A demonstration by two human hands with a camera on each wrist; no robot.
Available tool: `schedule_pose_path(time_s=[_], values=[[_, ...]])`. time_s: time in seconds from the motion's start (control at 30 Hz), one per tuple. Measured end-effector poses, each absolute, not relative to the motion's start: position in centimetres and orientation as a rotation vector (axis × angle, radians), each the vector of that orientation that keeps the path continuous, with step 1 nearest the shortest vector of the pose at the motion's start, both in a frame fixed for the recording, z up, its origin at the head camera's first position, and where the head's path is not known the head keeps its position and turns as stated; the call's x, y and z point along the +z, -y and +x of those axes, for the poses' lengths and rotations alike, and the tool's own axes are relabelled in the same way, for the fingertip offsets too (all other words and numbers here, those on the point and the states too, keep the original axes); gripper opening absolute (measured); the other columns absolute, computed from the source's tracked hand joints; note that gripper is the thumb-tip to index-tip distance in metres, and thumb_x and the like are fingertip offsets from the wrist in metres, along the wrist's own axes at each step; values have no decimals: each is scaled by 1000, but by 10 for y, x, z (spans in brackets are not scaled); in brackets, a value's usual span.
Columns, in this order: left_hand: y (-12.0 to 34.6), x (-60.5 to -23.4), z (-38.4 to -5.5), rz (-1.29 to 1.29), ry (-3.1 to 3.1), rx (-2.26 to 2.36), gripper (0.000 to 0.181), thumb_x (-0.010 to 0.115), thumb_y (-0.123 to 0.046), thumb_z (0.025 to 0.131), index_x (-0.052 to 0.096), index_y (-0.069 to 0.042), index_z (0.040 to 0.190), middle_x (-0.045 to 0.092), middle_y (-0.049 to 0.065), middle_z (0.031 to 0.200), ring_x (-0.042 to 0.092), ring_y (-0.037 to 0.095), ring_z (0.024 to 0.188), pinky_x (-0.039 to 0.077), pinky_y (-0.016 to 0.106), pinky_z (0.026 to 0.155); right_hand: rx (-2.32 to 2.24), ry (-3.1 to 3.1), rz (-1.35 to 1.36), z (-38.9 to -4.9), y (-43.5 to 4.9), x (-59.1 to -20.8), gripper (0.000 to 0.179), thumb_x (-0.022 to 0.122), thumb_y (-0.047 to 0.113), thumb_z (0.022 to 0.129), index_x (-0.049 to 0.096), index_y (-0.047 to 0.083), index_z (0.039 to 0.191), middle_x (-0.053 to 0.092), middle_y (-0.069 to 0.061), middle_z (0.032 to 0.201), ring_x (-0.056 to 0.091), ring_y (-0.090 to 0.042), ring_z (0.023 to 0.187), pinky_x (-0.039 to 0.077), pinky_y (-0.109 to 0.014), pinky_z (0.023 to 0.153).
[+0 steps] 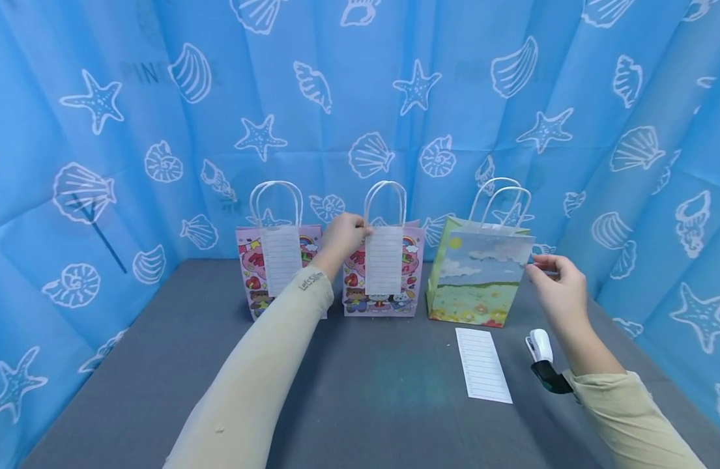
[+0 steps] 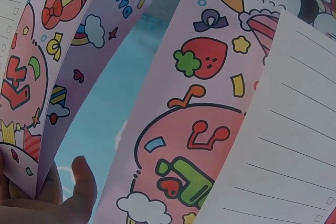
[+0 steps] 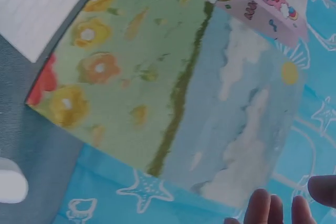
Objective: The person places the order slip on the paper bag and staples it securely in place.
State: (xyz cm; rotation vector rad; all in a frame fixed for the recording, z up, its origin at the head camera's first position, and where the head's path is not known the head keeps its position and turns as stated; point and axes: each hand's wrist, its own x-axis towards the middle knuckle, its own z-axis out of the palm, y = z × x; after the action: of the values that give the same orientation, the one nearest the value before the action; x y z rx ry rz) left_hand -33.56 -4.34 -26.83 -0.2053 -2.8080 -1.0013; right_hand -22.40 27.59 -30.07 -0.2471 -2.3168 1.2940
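My left hand grips the upper left edge of the middle pink cartoon paper bag, its fingertips by the top corner of a lined white slip on the bag's front. In the left wrist view, part of the hand shows with the bag's edge between its fingers and one digit apart. My right hand is at the right edge of the landscape-print paper bag. The right wrist view shows the fingers right at that bag's top corner, thumb apart.
Another pink cartoon bag with a lined slip stands at the left. A loose lined slip lies on the grey table. A white stapler-like tool lies near the right wrist. A blue curtain hangs behind.
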Motion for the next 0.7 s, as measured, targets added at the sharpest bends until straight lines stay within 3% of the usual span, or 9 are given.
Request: schedule_pose_path(time_s=[0.13, 0.23, 0.37, 0.7], values=[[42, -269, -336, -217, 2811, -986, 25, 60, -31, 97, 74, -10, 98, 62, 2, 78, 43, 15, 61, 34, 26, 56, 1311, 2356, -335, -222, -283, -309, 44, 45, 26, 102, 47, -5, 134, 50, -15, 124, 48, -10, 97, 41, -25, 78], [41, -269, -337, -213, 2813, -976, 25, 59, -31, 97, 73, -10, 95, 59, 2, 75, 41, 15, 60, 33, 26, 55, 1378, 2375, -389, -221, -287, -314, 51, 42, 29, 103, 41, -5, 140, 44, -22, 135, 47, -29, 116, 44, -41, 91], [40, -268, -336, -204, 2805, -981, 24, 60, -31, 97, 73, -11, 95, 59, 1, 75, 41, 15, 60, 33, 26, 55, 1496, 2401, -459, -220, -293, -321, 60, 38, 33, 104, 28, -6, 148, 29, -29, 149, 31, -44, 135, 32, -57, 105], [42, -267, -335, -191, 2817, -988, 25, 59, -32, 98, 72, -10, 96, 60, 2, 77, 43, 15, 61, 34, 26, 55, 1679, 2440, -591, -220, -307, -344, 68, 35, 37, 104, 12, -6, 152, 10, -29, 156, 14, -45, 142, 23, -56, 110]])
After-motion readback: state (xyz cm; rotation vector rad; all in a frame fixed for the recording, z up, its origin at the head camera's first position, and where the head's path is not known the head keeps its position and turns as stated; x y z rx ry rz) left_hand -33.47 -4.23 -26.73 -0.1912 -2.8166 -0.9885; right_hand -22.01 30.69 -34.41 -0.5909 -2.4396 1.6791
